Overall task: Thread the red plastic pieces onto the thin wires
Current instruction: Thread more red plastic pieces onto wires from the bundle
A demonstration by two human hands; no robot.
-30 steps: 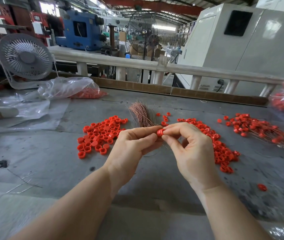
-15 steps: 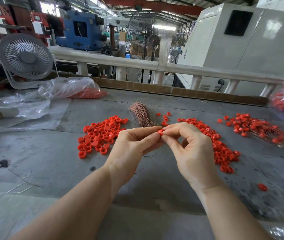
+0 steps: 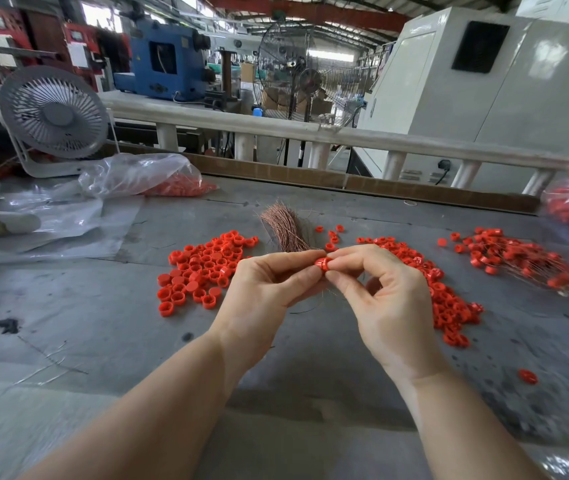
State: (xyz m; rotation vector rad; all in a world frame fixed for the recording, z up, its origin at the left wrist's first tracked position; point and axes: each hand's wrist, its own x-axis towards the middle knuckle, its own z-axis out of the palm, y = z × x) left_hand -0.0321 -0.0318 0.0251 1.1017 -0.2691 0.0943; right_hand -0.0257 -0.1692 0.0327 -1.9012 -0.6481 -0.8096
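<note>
Grey worktable (image 3: 68, 306) — factory hall behind

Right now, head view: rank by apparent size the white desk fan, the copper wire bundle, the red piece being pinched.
1. white desk fan, largest, though farthest away
2. copper wire bundle
3. red piece, smallest, though nearest

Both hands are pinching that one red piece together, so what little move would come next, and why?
Probably the left hand feeds a thin wire into the red piece while the right hand steadies it. The piece is pinched between both hands' fingertips, in front of the copper wire bundle, and no wire visibly passes through it.
</note>
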